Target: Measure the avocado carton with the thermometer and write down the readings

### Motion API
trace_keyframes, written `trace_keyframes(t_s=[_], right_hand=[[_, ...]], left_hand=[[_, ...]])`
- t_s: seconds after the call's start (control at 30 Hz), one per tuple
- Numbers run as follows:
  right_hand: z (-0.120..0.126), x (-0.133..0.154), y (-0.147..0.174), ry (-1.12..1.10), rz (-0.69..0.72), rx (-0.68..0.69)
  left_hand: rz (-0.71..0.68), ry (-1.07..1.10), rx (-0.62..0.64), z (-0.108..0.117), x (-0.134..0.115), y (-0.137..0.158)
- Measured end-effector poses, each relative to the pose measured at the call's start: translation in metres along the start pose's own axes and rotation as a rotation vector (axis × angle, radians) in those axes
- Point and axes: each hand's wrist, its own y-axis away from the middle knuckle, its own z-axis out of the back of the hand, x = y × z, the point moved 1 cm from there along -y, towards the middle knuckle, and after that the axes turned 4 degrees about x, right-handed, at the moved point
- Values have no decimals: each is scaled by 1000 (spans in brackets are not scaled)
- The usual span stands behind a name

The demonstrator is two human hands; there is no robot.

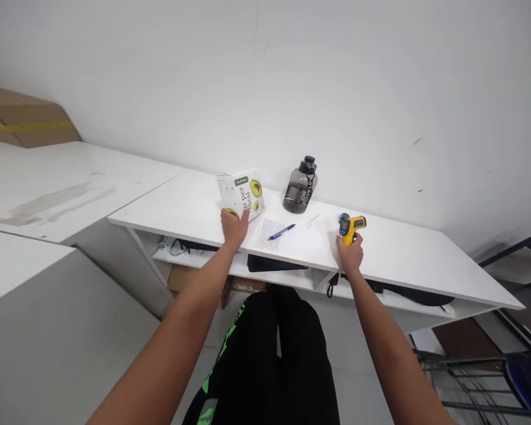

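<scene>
My left hand (235,226) is closed on the lower edge of a white box (242,193) printed with avocados, which stands slightly tilted on the white desk (407,248). On the right, my right hand (350,252) grips a yellow infrared thermometer (354,226) by its handle. Between the hands lies a printed sheet of paper (303,242) with a blue pen (281,232) resting across it. Behind the paper, near the wall, stands a dark see-through water bottle (299,188) with a black cap.
A cardboard box (29,121) with yellow tape sits on the table at far left. Under the desktop, a shelf (301,278) holds a black flat object (274,264), cables and other items. Metal chair frames (473,378) stand at lower right.
</scene>
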Motion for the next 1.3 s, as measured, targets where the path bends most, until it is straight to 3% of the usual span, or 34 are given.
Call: trace_keyframes(t_s=[0.13,0.43,0.77,1.3], right_hand=[[-2,-4,0,-20,11,-22],[0,-4,8,-4,8,-8],[0,-6,20,-74,-8,-88],[-7,-23,34,-212,-12,-183]], left_hand=[[111,81,-21,2,-3,1],[95,58,-1,5,-5,4],[93,198,-25,7,-1,-2],[86,161,6,12,-4,5]])
